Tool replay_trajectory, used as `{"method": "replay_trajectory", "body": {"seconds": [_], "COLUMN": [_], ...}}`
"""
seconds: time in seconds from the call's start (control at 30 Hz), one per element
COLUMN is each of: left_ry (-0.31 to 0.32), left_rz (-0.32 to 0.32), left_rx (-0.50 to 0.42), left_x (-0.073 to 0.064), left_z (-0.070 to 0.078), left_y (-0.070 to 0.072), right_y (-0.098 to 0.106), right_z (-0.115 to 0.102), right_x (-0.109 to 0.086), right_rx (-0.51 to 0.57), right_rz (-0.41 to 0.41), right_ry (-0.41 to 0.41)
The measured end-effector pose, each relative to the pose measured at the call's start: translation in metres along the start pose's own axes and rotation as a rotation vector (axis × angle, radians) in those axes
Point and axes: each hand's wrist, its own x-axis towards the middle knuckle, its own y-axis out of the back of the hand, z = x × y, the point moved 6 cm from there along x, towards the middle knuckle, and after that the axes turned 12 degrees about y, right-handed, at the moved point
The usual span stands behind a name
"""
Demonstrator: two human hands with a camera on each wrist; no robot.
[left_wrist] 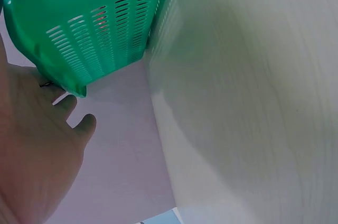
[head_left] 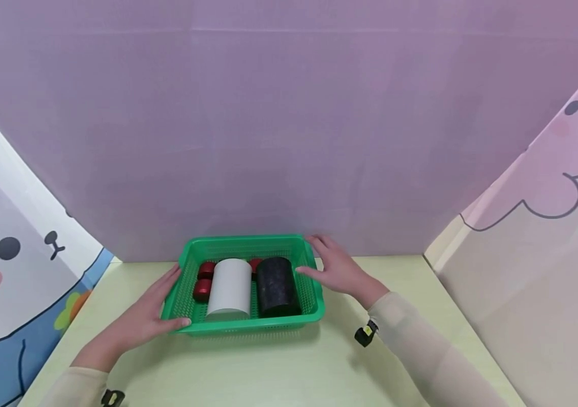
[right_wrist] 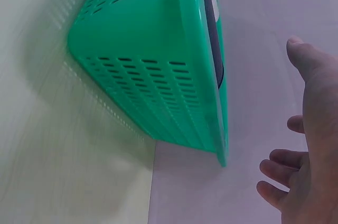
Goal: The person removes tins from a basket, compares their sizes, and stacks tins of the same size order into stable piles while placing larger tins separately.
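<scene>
On the pale-yellow tabletop sits a rectangular green plastic basket, slotted and glossy. Left hand, fingers apart, touches its left side; right hand, fingers spread, hovers by the right. Inside: smooth white cylinder, mottled black cylinder, small shiny red rounded pieces.

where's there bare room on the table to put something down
The widest bare patch of table lies in front of the green basket, between the left sleeve and right sleeve. Another runs between the right sleeve and the right wall. It is crowded inside the basket, with the white cylinder, black cylinder and red objects, and behind it, close to the purple wall.
</scene>
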Motion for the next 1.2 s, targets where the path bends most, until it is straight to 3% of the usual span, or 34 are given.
{"method": "replay_trajectory", "body": {"seconds": [0.5,1.2], "left_ry": [-0.018,0.009], "left_rz": [0.031,0.019], "left_rx": [0.023,0.005], "left_x": [-0.001,-0.003], "left_z": [-0.012,-0.01], "left_y": [-0.01,-0.012], "right_y": [-0.019,-0.056], "right_z": [-0.02,-0.03], "right_x": [0.023,0.039], "right_rx": [0.065,0.157], "right_rz": [-0.055,-0.246], "right_ry": [0.01,-0.116]}}
